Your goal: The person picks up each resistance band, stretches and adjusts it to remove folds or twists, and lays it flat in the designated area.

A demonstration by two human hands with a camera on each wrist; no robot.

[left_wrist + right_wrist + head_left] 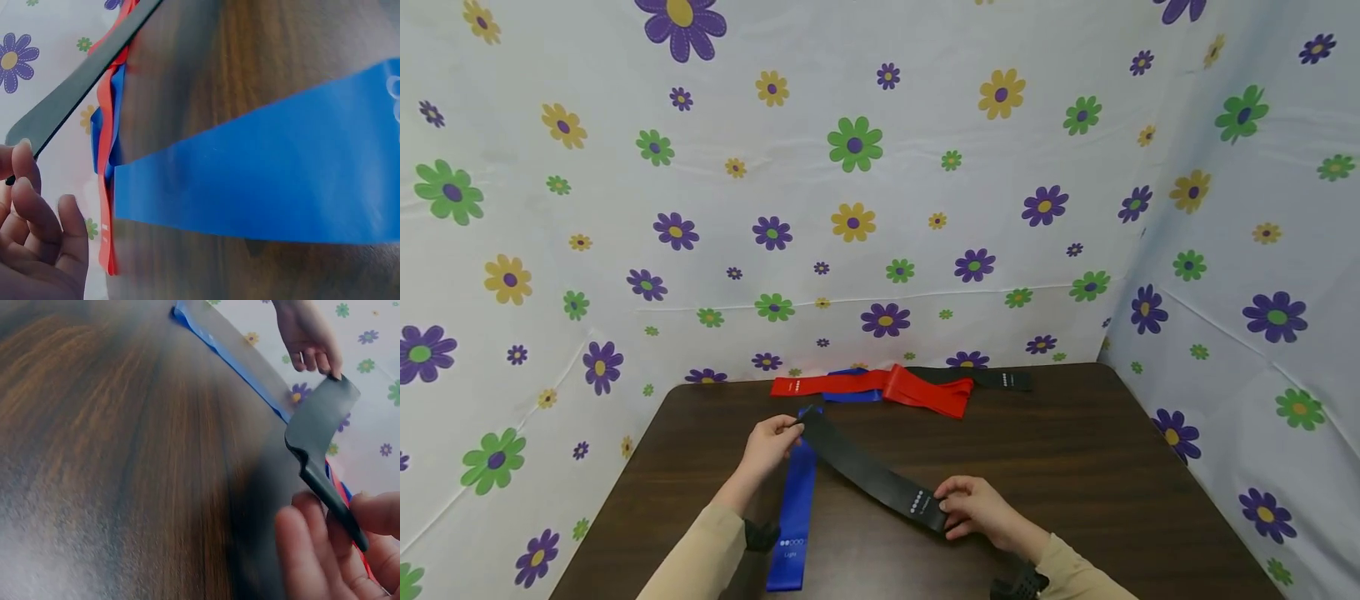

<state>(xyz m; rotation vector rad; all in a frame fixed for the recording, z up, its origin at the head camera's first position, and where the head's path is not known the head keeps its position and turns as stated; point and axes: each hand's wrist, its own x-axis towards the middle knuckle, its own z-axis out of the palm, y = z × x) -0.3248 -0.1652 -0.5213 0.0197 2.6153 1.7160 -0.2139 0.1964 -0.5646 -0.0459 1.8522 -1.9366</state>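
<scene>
A black resistance band (pixel 868 471) with white dots and small print near its right end stretches slantwise between both hands, raised above the table. My left hand (pixel 772 443) pinches its far left end between thumb and fingers. At the near right end, my right hand (pixel 981 510) grips the band by its edge, thumb against curled fingers. Under the left end of the black band lies a blue resistance band (pixel 796 508), flat on the table and marked "Light". In the left wrist view this blue band (pixel 250 169) runs lengthwise beside the left hand (pixel 37 225).
Along the back of the dark wooden table (pixel 1075 475) lie a red band (pixel 925 392), another blue band (pixel 853 397) and another black band (pixel 1007 380), overlapping each other. Flower-patterned white sheeting (pixel 917 183) rises behind the table and at both sides.
</scene>
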